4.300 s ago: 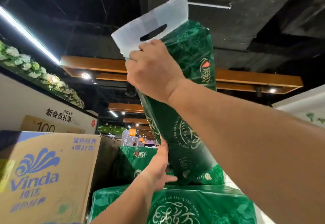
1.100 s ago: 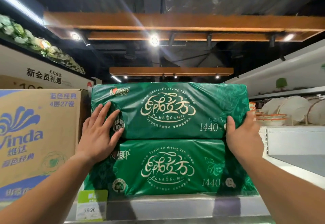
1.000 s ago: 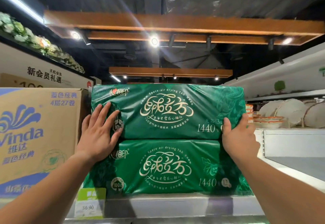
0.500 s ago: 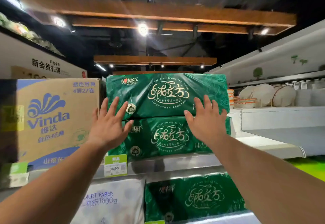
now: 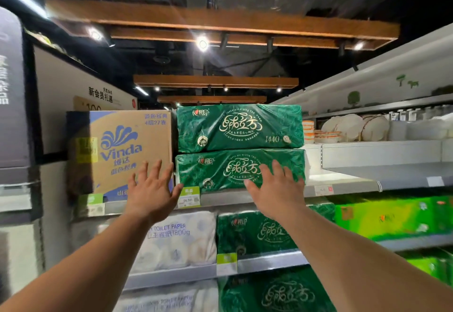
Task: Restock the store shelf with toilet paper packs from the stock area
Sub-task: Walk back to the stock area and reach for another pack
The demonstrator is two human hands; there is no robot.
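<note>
Hands raised with fingers spread, a person faces 2 dark green plastic-wrapped toilet paper packs stacked flat on the top grey metal store shelf (image 5: 220, 199). The upper green pack (image 5: 239, 127) lies squarely on the lower green pack (image 5: 220, 172), both with gold lettering turned outward, just beside a brown cardboard Vinda carton (image 5: 117, 149) on the same shelf. The left hand (image 5: 153, 191) is open in front of the carton's lower right corner, holding nothing; whether it touches the carton cannot be told. The right hand (image 5: 274, 189) is likewise open, its fingers over the front face of the lower pack, gripping nothing; contact there is also unclear. A green-and-white price tag (image 5: 192, 197) reading 36.90 hangs on the shelf edge between the 2 hands. Below sit a white toilet paper pack (image 5: 176, 240) and another green pack on the second shelf (image 5: 259, 233). White plates (image 5: 348, 127) stand on a far shelf to the right. Such packs are likely light and bulky, soft under pressure, with slick film that can slide; taking 1 by both short ends, palms pressing inward, looks the surest hold. The stack appears placed, so the next pack from stock would be due.
</note>
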